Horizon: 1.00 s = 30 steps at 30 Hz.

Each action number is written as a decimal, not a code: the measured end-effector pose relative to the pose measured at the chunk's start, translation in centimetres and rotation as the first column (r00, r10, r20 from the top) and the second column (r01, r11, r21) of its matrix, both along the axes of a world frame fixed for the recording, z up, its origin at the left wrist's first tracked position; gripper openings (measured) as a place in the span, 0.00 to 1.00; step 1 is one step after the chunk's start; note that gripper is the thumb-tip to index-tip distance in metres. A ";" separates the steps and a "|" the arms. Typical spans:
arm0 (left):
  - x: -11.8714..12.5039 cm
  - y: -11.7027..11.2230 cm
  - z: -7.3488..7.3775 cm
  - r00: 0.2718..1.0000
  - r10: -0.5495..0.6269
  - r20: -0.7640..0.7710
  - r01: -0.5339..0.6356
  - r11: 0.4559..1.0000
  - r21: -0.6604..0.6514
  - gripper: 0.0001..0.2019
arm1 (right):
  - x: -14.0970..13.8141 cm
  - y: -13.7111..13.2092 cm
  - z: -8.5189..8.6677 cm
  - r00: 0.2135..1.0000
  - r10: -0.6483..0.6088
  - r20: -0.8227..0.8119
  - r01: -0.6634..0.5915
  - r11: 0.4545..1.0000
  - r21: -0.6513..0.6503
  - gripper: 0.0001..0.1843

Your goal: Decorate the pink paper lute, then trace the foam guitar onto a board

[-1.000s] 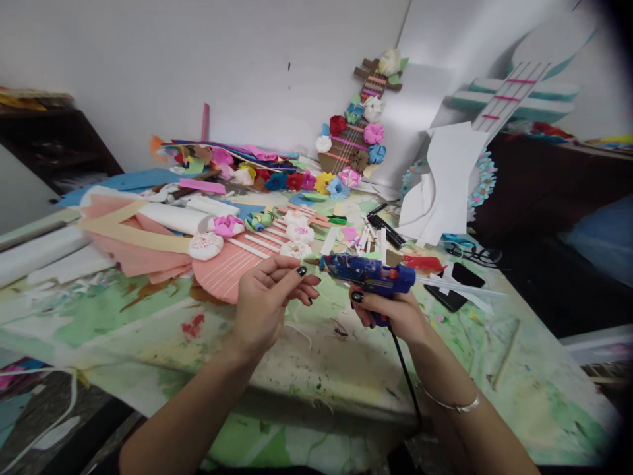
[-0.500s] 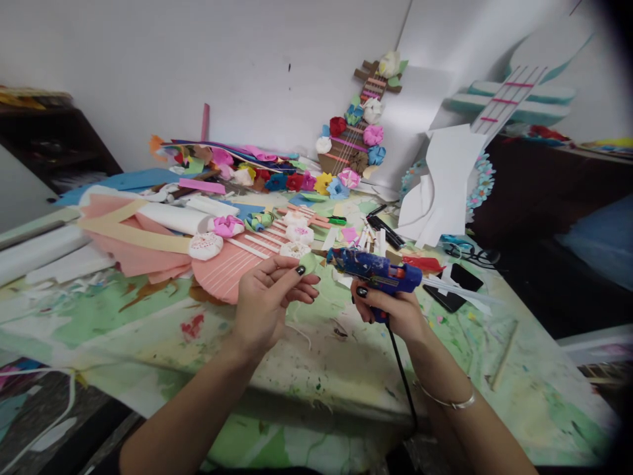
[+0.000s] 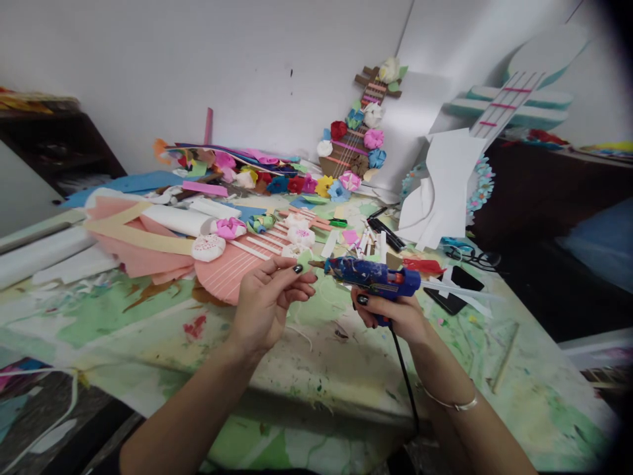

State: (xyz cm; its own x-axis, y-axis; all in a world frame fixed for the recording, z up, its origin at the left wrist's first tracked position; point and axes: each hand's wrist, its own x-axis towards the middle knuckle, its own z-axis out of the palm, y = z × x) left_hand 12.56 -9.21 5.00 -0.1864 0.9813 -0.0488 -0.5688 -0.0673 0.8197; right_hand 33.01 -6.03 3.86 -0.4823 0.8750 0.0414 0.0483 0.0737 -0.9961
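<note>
Between thumb and fingers, my left hand (image 3: 270,290) pinches a small pale green paper piece (image 3: 305,259), perhaps a leaf. My right hand (image 3: 393,310) is wrapped round a blue hot glue gun (image 3: 370,274), its nozzle pointing left at the green piece, touching or very close to it. From the gun's grip a black cord runs down over the table edge. Just behind my left hand lies a pink paper guitar (image 3: 230,274) with white strings, bearing white, pink and green paper flowers; my fingers hide part of it.
A brown guitar (image 3: 346,148) covered in paper flowers leans on the wall, and a white guitar (image 3: 509,105) stands at right. White cut shapes (image 3: 448,185), black markers (image 3: 386,232), a phone (image 3: 448,297) and glasses (image 3: 477,257) lie to the right. Paper rolls (image 3: 44,254) lie left.
The glue gun's nozzle has come closer to the green paper piece, which has turned and shows less behind my fingers. The view has shifted slightly.
</note>
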 end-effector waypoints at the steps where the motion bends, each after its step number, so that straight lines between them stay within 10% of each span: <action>1: 0.0 0.0 0.0 1.000 -0.010 -0.009 0.011 1.000 0.001 0.11 | 0.0 0.0 0.0 1.000 -0.011 -0.004 0.011 1.000 -0.002 0.13; 30: -0.2 -0.2 -0.3 0.997 -0.021 -0.075 0.022 1.000 0.011 0.12 | -0.1 0.0 0.0 0.994 -0.065 0.092 0.051 0.989 0.142 0.15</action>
